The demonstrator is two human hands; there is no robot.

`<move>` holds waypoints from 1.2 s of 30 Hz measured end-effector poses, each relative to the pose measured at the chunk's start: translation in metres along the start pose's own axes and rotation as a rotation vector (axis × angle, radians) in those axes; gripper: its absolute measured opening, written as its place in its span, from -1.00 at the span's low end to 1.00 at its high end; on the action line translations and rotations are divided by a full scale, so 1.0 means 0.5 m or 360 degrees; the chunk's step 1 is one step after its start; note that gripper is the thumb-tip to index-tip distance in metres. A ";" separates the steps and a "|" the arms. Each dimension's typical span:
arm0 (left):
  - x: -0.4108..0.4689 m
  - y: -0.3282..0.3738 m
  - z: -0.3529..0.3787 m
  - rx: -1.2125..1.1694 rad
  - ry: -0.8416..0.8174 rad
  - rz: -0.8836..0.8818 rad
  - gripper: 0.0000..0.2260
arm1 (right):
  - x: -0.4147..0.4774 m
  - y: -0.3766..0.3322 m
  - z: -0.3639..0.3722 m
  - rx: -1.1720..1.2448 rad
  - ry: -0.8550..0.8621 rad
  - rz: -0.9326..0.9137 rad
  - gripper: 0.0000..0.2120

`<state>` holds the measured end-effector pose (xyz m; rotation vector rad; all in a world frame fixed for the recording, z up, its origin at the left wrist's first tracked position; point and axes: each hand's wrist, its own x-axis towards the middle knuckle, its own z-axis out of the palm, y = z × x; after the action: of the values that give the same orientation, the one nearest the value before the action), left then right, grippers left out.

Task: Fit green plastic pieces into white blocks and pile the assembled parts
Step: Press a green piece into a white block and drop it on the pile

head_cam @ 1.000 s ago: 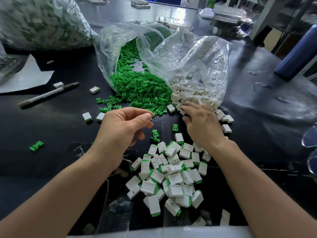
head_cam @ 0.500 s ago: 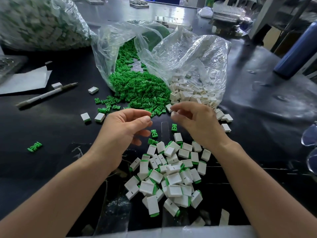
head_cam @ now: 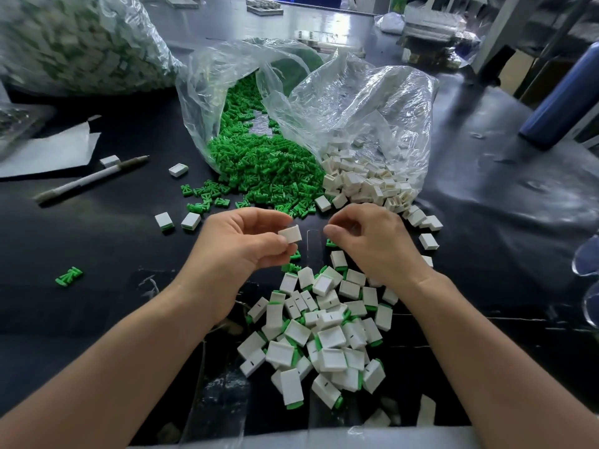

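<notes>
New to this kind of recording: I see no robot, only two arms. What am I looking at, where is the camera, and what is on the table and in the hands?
There is no machine: a person works with bare hands, and the single picture comes from a wide-angle camera worn on the head, looking forward and down, so the arms enter from the bottom edge. On the dark table lie two open clear bags side by side: one spills green pieces, the other white blocks. Nearer the person is a pile of assembled parts, white with green ends. A pen lies to the left. The left hand pinches one white block between thumb and fingers. The right hand is curled beside it; whether it holds anything is hidden.
</notes>
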<state>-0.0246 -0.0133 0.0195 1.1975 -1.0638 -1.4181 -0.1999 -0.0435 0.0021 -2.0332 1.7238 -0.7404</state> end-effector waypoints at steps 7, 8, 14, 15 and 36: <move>-0.003 0.002 -0.002 -0.0008 -0.0074 0.0001 -0.75 | 0.004 -0.001 0.006 -0.0316 -0.0105 0.0042 -0.82; -0.004 0.001 -0.001 -0.0017 -0.0083 0.0000 -0.75 | 0.004 -0.002 0.007 -0.0354 -0.0113 0.0034 -0.80; -0.001 -0.003 -0.001 -0.0024 -0.0105 0.0016 -0.80 | 0.002 0.000 0.009 -0.0390 -0.0127 -0.0017 -0.82; -0.001 -0.003 -0.002 -0.0034 -0.0107 0.0011 -0.77 | 0.001 0.002 0.008 -0.0366 -0.0104 -0.0027 -0.83; -0.001 -0.007 -0.002 0.0144 -0.0089 0.0044 -0.84 | -0.029 -0.060 -0.004 0.1050 -0.0279 -0.0053 -0.84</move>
<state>-0.0241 -0.0121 0.0159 1.2086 -1.1904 -1.4018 -0.1791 -0.0238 0.0196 -1.6084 1.1429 -0.9527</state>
